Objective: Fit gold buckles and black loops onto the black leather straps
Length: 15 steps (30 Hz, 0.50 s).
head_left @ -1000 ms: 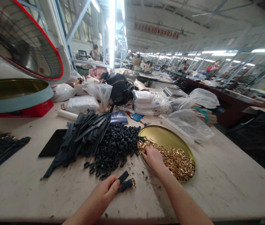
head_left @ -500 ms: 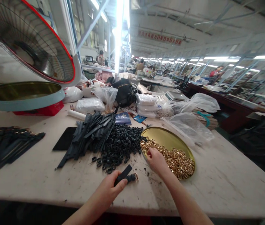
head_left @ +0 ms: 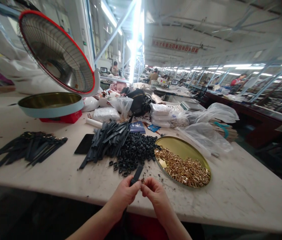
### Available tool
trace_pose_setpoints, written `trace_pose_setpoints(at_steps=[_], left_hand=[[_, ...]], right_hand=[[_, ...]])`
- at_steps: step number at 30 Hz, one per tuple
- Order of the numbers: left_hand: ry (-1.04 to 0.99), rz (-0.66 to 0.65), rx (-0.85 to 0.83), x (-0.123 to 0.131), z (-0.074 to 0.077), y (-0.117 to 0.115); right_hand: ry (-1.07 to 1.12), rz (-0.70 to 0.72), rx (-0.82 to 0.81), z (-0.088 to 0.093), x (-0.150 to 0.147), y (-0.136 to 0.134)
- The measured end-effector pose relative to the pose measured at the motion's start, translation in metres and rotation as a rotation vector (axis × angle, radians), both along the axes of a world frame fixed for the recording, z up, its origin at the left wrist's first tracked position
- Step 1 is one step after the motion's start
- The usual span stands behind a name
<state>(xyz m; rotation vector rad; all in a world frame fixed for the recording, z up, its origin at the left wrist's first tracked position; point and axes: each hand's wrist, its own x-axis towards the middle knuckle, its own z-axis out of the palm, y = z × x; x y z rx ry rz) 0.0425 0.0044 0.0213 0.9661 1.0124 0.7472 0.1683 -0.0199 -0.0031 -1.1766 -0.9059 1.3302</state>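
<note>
My left hand (head_left: 125,193) grips a black strap (head_left: 138,174), one end pointing up and away above the table's front edge. Fingertips of my right hand (head_left: 157,195) are pinched at a small gold buckle (head_left: 143,180) beside my left thumb. The fingers partly hide the buckle, and I cannot tell how it joins the strap. Just beyond my hands lies a heap of small black loops (head_left: 138,148). A pile of black straps (head_left: 108,138) adjoins it on the left. To the right, a round gold tray (head_left: 174,141) holds many small gold metal pieces (head_left: 188,170).
More black straps (head_left: 32,146) lie at the left. Behind them, a shallow round pan (head_left: 53,110) rests on a red base, near a red-rimmed fan (head_left: 58,53). Plastic bags (head_left: 200,135) and a black bag (head_left: 141,101) crowd the table's back. People work farther off.
My right hand has left the gold tray and come in beside my left hand, meeting it at the strap. The view has swung left, showing more of the fan and left-hand straps.
</note>
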Motion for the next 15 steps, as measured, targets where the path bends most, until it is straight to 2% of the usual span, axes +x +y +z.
trace_pose_setpoints(at_steps=[2,7,9,11,13,15], left_hand=[[0.023,0.016,-0.010,-0.002,-0.001,-0.001],[-0.050,-0.138,-0.071,-0.006,-0.009,-0.002],[0.020,-0.104,-0.001,-0.007,-0.013,0.001],[0.134,-0.073,0.147,-0.009,-0.017,0.006],[0.217,-0.085,0.272,-0.010,-0.020,0.012],[0.253,-0.142,0.284,-0.011,-0.021,0.016]], right_hand=[[-0.005,-0.008,-0.004,-0.003,0.000,-0.003],[0.017,0.008,-0.007,-0.016,-0.002,-0.007],[-0.045,0.046,-0.040,-0.020,-0.002,-0.008],[-0.147,0.116,-0.034,-0.019,0.000,-0.009],[-0.292,0.157,0.057,-0.017,0.002,-0.011],[-0.447,0.111,0.184,-0.015,0.005,-0.011]])
